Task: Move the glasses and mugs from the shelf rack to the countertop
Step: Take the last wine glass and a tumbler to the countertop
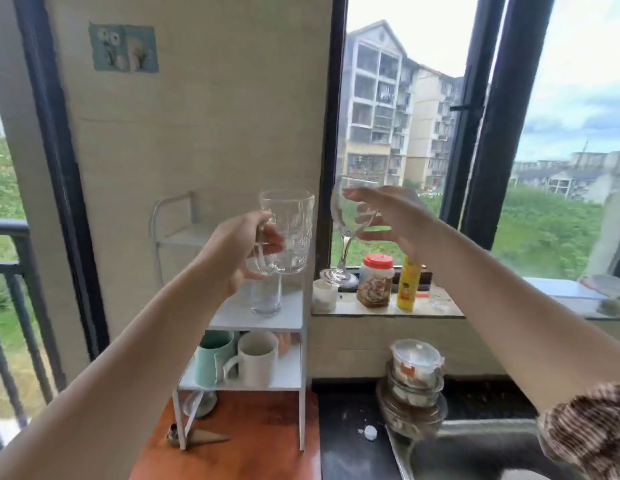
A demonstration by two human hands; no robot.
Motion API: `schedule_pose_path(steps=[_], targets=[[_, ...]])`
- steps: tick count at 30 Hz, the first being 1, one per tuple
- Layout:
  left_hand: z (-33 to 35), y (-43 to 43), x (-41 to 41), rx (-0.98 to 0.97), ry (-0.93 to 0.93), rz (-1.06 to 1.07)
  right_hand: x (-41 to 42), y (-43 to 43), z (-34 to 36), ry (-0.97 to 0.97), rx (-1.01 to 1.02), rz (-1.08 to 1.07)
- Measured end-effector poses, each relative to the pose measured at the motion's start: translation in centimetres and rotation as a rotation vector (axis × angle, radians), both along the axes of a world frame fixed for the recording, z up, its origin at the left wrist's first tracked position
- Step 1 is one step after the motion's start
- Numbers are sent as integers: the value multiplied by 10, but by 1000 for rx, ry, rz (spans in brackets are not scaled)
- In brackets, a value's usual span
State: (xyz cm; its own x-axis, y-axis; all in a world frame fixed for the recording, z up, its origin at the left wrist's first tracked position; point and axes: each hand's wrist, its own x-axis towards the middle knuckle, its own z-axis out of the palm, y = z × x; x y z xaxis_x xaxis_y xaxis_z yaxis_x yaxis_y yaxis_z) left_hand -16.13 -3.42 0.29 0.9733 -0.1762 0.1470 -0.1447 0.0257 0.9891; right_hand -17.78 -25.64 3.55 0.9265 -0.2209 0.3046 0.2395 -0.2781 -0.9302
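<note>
My left hand (232, 247) grips the handle of a clear glass mug (289, 230), held in the air above the white shelf rack (294, 341). My right hand (395, 220) holds a wine glass (350, 216) by its bowl, right of the rack, its foot above the window sill. A plain clear tumbler (267, 296) stands on the rack's middle shelf. A mint green mug (211, 358) and a white mug (256, 358) stand side by side on the lower shelf. The rack's top shelf looks bare.
The sill (388, 311) carries a red-lidded jar (376, 280), a yellow bottle (409, 287) and a small white pot (324, 294). Stacked bowls and containers (414, 386) stand beside the steel sink (475, 452). The rack stands on a red-brown board (249, 445) next to the dark countertop (350, 445).
</note>
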Motion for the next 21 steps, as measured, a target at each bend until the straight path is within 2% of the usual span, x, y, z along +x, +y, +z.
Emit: schedule_pose_path(steps=[3,10,14,21], targets=[[-20,-49,-37,35,26,-91,-49,-45,-19,25,-44,-66],[-63,-196,-146,28,175,-278,-206,-169,-69,103,-7,-293],[-84,-287,-215,38,239,-429,-309,-234,-97,126,84,-468],[-119,-438,-333,144,275,-717,-480,-336,-127,164,78,-867]])
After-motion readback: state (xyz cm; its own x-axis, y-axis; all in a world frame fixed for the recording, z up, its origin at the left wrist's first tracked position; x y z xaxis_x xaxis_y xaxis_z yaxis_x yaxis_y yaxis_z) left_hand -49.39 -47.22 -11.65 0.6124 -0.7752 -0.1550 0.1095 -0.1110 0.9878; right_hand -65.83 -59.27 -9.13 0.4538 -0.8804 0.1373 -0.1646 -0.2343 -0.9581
